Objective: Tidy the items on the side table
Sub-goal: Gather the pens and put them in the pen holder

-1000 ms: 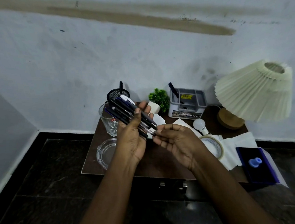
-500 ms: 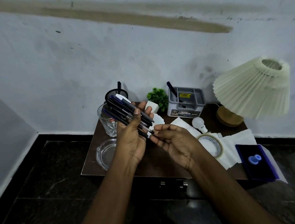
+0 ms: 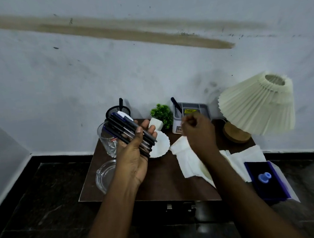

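- Left hand [image 3: 134,156]: palm up above the left half of the side table [image 3: 163,182]. The thumb presses across a bundle of pens [image 3: 124,128] and the fingers curl beneath. The bundle is firmly grasped, fanned and tilted up toward the wall.
- Right hand [image 3: 197,132]: fingers curled, held over the front of the grey desk organiser [image 3: 198,106]. Whether it pinches a pen cannot be told, since the knuckles hide the fingertips.
- Handling (a judgement): the pens look light, stiff and smooth-barrelled, so they may slide against one another. The hold is best taken mid-barrel across the whole bundle, or on one pen at a time by its free end.
- Likely destinations: the black mesh pen cup [image 3: 117,110] behind the bundle, or the organiser, where one dark pen [image 3: 175,103] stands.
- Fragile neighbours: a glass tumbler [image 3: 106,141] and a glass ashtray [image 3: 104,176], just left of the left hand.
- Hidden or unclear:
  - the number of pens, and their lower ends behind the palm;
  - the organiser's front label, behind the right hand;
  - whatever lies under the right forearm among the white tissues [image 3: 187,157];
  - the small blue object [image 3: 264,177] on the blue box [image 3: 266,187], too small to identify.
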### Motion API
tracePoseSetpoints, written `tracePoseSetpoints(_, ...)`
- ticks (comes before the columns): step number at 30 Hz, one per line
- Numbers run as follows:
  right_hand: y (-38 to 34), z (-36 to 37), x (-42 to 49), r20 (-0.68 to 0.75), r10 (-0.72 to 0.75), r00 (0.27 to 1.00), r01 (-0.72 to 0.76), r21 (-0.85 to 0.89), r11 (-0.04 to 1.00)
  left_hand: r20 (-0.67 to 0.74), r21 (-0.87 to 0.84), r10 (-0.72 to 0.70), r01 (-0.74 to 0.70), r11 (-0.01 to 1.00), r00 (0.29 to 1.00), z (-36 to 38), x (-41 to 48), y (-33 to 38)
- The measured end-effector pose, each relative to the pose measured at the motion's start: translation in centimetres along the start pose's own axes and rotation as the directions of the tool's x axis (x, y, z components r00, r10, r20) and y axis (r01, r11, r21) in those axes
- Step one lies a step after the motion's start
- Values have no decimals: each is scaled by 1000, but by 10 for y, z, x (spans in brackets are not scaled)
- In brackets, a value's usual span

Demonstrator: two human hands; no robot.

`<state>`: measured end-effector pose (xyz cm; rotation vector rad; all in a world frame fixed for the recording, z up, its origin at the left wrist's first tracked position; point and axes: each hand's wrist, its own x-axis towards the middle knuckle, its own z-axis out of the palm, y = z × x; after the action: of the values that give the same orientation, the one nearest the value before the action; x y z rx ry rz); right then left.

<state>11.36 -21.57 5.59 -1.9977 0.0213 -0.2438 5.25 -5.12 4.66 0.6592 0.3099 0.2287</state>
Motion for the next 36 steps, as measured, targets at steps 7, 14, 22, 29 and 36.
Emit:
tracePoseSetpoints(7,8,37,107,115,-207,971,237,-476,847,-48,58,-57,60,997,997,-2,1,-2)
tracePoseSetpoints(14,24,59,117,88,-229,969,227,-675,702,-62,75,-39,44,996,997,-8,8,-6)
tracePoseSetpoints(22,-4,40,108,-25,-333,943,259,-576,775,-51,159,-22,30,987,998,-3,4,-4)
tracePoseSetpoints(29,8,65,103,126,-202,971,233,-684,692,-10,215,4,-2,977,1000,-8,5,4)
tracePoseSetpoints(36,-52,41,66,-106,-531,841,477,-321,818,-17,311,39,-32,950,999,-11,12,-3)
